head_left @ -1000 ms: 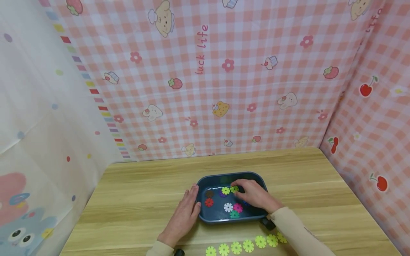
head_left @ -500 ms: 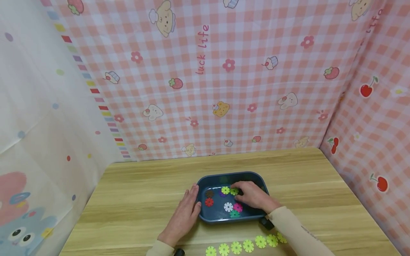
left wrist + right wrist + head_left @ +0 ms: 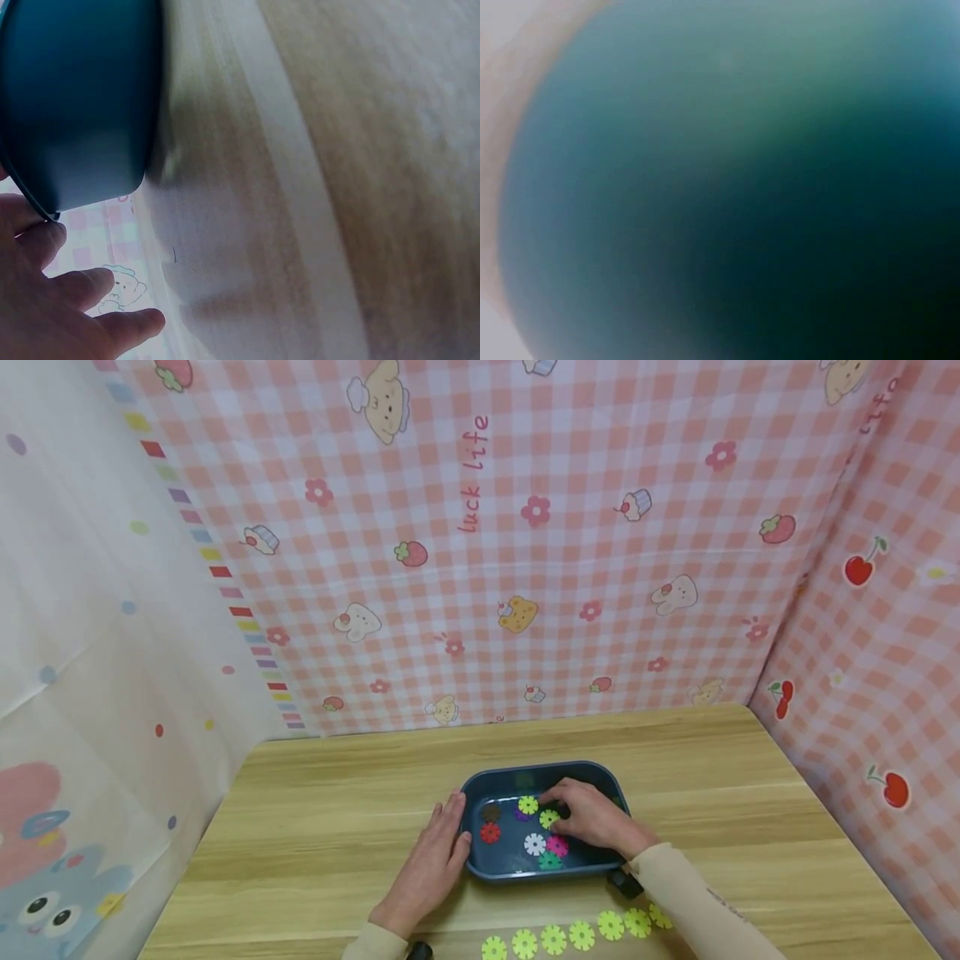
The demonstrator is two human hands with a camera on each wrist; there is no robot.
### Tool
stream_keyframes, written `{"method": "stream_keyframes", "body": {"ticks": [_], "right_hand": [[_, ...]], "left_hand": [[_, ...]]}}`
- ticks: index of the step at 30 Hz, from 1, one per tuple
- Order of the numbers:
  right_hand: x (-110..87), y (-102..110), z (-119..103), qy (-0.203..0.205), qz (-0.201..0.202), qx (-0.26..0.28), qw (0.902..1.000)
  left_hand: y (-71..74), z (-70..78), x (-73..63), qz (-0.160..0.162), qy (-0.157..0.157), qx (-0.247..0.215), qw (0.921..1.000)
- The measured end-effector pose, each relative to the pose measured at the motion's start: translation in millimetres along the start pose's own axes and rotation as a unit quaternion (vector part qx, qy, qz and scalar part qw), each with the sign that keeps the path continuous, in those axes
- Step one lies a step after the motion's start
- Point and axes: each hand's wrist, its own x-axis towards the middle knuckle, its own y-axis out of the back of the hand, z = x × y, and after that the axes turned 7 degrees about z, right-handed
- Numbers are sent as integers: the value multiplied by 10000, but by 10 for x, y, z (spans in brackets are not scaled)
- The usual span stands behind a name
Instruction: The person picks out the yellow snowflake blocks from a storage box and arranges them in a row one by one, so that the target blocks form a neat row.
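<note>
Pink gingham backdrop (image 3: 570, 568), wooden table (image 3: 330, 810), left hand (image 3: 431, 864) flat, right hand (image 3: 596, 818) seemingly pinching green gear (image 3: 549, 817)

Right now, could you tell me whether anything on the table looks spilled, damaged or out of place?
Nothing stands out. The blue tray sits flat on the wooden table with its coloured gear discs inside; the left hand rests against its side, the right hand reaches in. The yellow-green discs lie in a tidy row.

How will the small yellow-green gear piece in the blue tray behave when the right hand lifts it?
The yellow-green gear piece looks thin and flat, so probably light and stiff. Lying flat on the blue tray, it may slide before lifting. Its notched edge should give the right hand some grip.
</note>
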Motion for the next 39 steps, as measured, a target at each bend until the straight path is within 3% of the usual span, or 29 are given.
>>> {"method": "stream_keyframes", "body": {"ticks": [33,39], "right_hand": [[18,-80,-18,-101,-43,-187,9998],[10,-87,-14,28,-15,-263,9996]], "left_hand": [[-22,-21,14,78,-113,-77,9999],[-22,-19,13,88,-121,-59,9999]]}}
